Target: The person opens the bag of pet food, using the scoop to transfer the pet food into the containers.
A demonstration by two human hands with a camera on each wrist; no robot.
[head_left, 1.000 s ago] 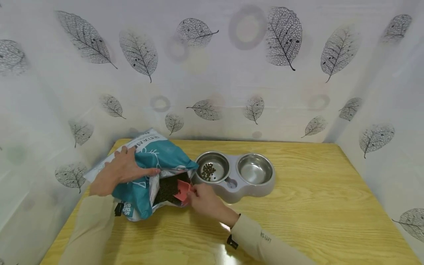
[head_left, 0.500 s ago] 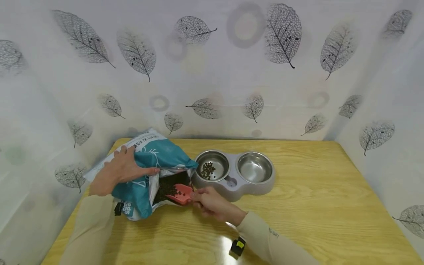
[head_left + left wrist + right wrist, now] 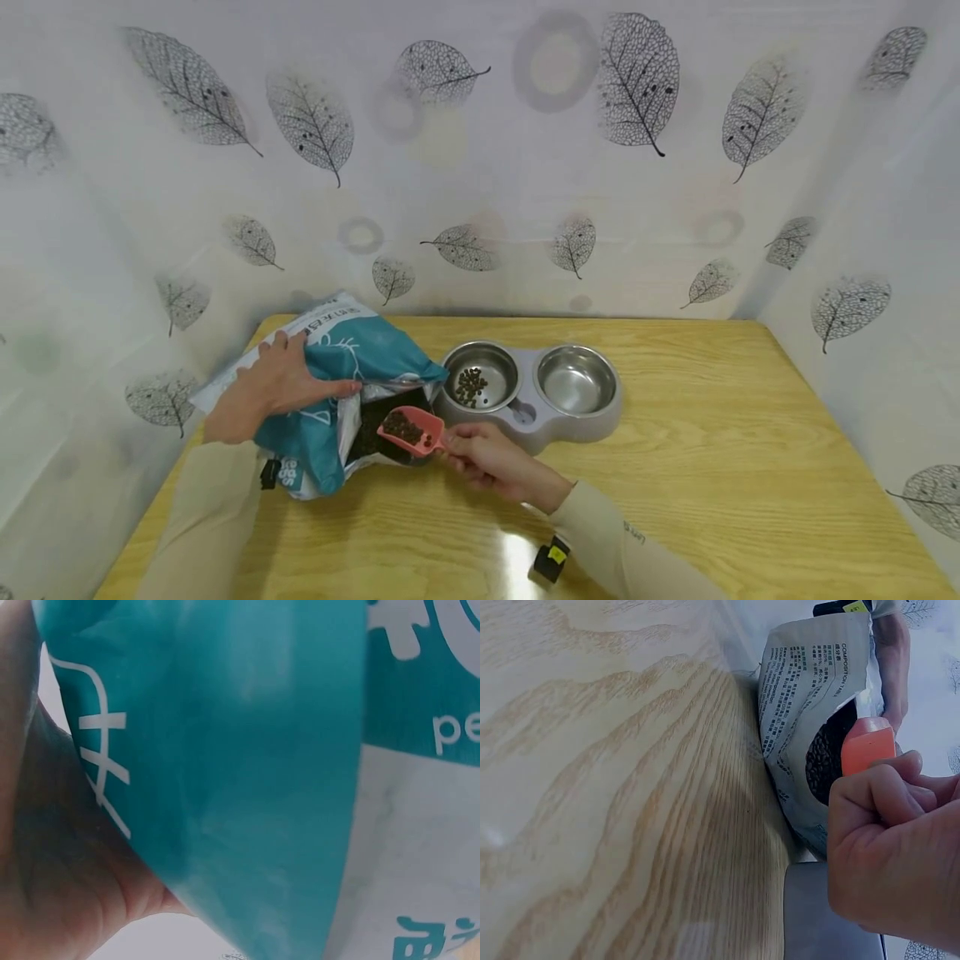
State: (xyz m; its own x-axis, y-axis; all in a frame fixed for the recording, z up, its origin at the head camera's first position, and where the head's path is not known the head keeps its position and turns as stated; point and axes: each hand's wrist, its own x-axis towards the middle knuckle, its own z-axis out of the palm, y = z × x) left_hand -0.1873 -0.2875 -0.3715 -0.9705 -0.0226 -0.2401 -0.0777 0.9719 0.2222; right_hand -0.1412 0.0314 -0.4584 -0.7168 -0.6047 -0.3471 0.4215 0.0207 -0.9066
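Observation:
My right hand (image 3: 498,462) pinches the handle of a pink scoop (image 3: 431,446), which holds brown kibble (image 3: 401,427). The scoop is at the mouth of a teal and white pet food bag (image 3: 382,342), with more dark kibble inside. My left hand (image 3: 281,387) holds the bag by its folded opening, thumb along the flap and fingers over the top. In the left wrist view the bag (image 3: 225,765) covers most of that hand's fingers. The right wrist view shows the scoop (image 3: 868,750) before the bag's opening.
Right of the bag stands a grey double feeder (image 3: 528,421) with two steel bowls. The left bowl (image 3: 498,367) has a few kibble pieces; the right bowl (image 3: 577,383) shows bare metal. All rests on a wooden table (image 3: 712,467), with a leaf-patterned sheet (image 3: 495,183) behind.
The right hand has drawn the scoop slightly back and up from the kibble, tilting it level, and kibble now lies in it. The left hand and the bag have stayed put.

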